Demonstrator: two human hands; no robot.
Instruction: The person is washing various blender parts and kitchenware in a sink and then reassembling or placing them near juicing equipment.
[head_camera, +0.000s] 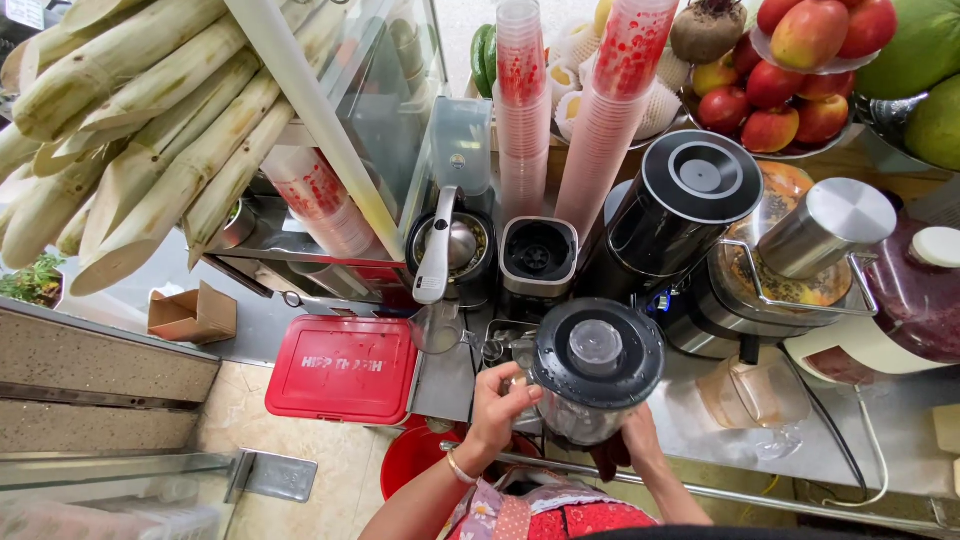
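Blender jar (590, 385) — steel counter (880, 430), juice stall

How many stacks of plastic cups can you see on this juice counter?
3: two upright stacks behind the machines, a straight one and a leaning one, plus a tilted one under the sugarcane. More may be hidden.

A blender jug (596, 372) stands at the desk's (900, 430) front edge, between two hands; stacked cups (522, 110) rise behind it, fruit (780, 100) farther right, sugarcane stalks (130, 130) at left.

Left hand (497, 398) curled in grip; right hand (632, 432) clasping low.
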